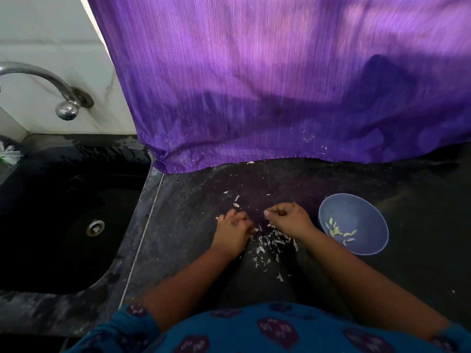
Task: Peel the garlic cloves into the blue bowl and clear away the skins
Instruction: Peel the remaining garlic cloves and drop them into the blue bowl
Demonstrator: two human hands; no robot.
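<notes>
Both hands rest curled on a dark counter (420, 225), left hand (233, 231) and right hand (288, 219) flanking garlic skins (270, 242); whether either pinches anything is unclear. At three o'clock, a blue bowl (367, 247) holds peeled cloves (339, 231).

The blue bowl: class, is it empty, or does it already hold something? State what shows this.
Not empty. The blue bowl stands upright on the counter with several pale peeled garlic cloves lying at its bottom; most of its inside is bare.

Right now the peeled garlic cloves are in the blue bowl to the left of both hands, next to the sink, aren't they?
Not quite. The head view shows the blue bowl holding the peeled garlic cloves to the right of both hands, beside the right hand. The sink is on the far left, beyond the left hand.
</notes>
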